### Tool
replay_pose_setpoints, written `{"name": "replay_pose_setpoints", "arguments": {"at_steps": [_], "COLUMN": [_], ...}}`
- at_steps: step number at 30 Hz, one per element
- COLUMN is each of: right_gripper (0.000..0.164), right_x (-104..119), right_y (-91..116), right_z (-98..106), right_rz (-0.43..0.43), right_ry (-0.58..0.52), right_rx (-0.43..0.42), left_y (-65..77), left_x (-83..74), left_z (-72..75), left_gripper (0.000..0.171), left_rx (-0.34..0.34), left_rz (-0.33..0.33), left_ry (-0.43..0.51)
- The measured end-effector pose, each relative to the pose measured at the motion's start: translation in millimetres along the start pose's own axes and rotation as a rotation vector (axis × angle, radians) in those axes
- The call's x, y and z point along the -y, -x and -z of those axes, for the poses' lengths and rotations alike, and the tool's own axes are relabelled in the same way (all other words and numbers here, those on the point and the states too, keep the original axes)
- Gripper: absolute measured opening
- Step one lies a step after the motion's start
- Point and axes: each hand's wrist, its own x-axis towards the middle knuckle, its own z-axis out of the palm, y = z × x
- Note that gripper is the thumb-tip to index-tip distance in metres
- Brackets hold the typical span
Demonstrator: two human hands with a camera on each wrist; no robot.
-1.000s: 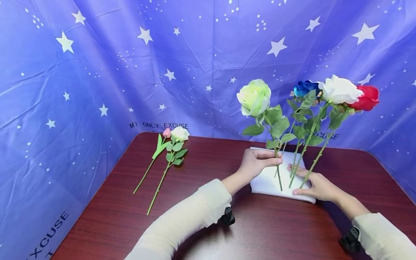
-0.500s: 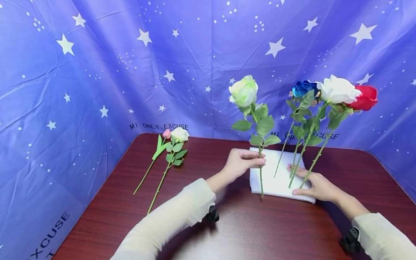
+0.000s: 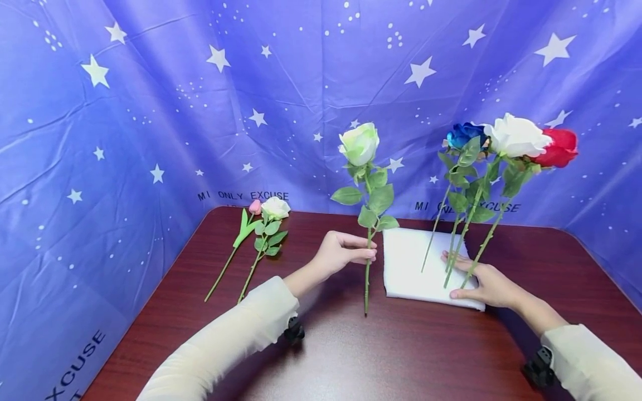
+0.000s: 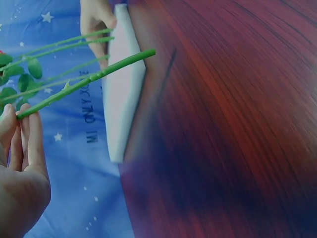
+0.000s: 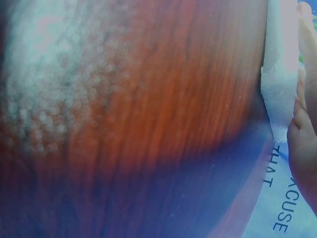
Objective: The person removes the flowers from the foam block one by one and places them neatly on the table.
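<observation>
My left hand (image 3: 343,253) pinches the stem of a pale green rose (image 3: 360,143) between thumb and fingertips. The rose hangs upright just left of a white foam block (image 3: 411,267), its bare stem end (image 4: 148,52) pointing down over the table in the left wrist view. My right hand (image 3: 494,285) rests on the block's right side, thumb and fingers spread around the stems standing there. A blue rose (image 3: 463,135), a white rose (image 3: 516,136) and a red rose (image 3: 559,147) stand upright in the block. In the right wrist view the right hand (image 5: 303,144) lies along the foam.
A pink tulip (image 3: 246,228) and another white rose (image 3: 275,208) lie side by side on the left of the dark red wooden table (image 3: 371,356). A blue star-patterned cloth (image 3: 301,100) hangs behind and at the sides.
My left hand has carried the pale green rose leftward, from over the foam block to beside it. The right hand has stayed on the block.
</observation>
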Motion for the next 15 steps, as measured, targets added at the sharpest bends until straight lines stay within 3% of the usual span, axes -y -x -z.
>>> {"name": "replay_pose_setpoints", "arguments": {"at_steps": [7,15], "right_gripper": [0.079,0.079], "right_x": [0,0], "right_y": [0,-1], "right_z": [-1,0], "right_rz": [-0.01,-0.023], "right_ry": [-0.006,-0.009], "right_rx": [0.01,0.014], "left_y": [10.5,19.5], "left_x": [1.9,-1.1], "left_z": [23.7,44.8], "left_gripper": [0.028,0.029], "left_rx": [-0.023,-0.04], "left_rz": [0.079,0.115], "left_ry": [-0.033,-0.084]}}
